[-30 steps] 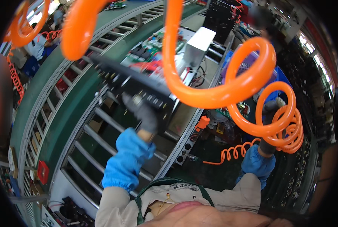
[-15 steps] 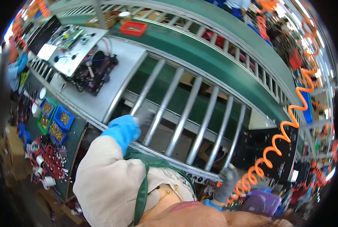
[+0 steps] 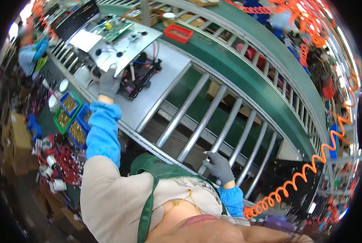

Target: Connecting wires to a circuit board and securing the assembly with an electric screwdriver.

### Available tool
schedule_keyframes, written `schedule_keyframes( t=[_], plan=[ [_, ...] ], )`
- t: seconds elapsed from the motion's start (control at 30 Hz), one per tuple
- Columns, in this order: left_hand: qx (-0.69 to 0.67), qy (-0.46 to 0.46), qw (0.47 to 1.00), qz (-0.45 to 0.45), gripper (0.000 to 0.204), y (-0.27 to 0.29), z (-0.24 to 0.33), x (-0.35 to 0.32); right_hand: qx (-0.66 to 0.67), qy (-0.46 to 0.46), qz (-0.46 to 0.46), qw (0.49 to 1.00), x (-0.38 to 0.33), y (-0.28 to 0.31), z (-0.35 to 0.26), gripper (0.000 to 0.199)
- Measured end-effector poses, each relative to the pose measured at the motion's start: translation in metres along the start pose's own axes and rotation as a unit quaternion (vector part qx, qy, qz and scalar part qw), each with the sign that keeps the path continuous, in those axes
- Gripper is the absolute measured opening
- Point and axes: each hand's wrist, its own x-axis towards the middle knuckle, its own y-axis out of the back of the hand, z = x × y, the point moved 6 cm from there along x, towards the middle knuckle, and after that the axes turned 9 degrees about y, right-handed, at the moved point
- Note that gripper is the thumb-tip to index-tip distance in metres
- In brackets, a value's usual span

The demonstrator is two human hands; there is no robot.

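My left hand [image 3: 109, 84], in a grey glove with a blue sleeve cover, reaches to the near edge of a silver metal panel [image 3: 126, 56]. Its fingers are smeared, so whether they grip the panel cannot be told. On the panel lie a green circuit board [image 3: 118, 30], wires and a white sheet [image 3: 85, 40]. Beside and partly beneath it is a black frame-like assembly [image 3: 138, 81] with cables, on a smooth grey plate [image 3: 170, 60]. My right hand [image 3: 220, 167], also grey-gloved, hovers over the metal rollers [image 3: 205, 125], fingers loosely apart and nothing visible in them.
Blue and green bins [image 3: 76, 130] of brass-coloured small parts stand at the left, near bundled red wires [image 3: 65, 156]. A red tray [image 3: 178, 33] sits across the line. An orange coiled hose [image 3: 294, 184] hangs at the right. Another person [image 3: 29, 56] is at far left.
My left hand has moved from the rollers up and left to the metal panel. My right hand has come from the lower right to over the rollers. The whole view has shifted.
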Motion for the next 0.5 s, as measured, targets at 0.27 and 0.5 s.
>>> schedule_keyframes(
  t=[0.27, 0.5],
  plan=[
    [0.236, -0.235, 0.943, -0.025, 0.040, 0.035, -0.027, -0.032, 0.006, -0.092, 0.024, 0.996, -0.100, -0.002, 0.040, 0.034],
    [0.229, -0.335, 0.892, 0.201, 0.040, -0.018, 0.127, -0.094, 0.084, -0.307, 0.061, 0.946, -0.260, -0.027, 0.102, 0.037]
  ],
)
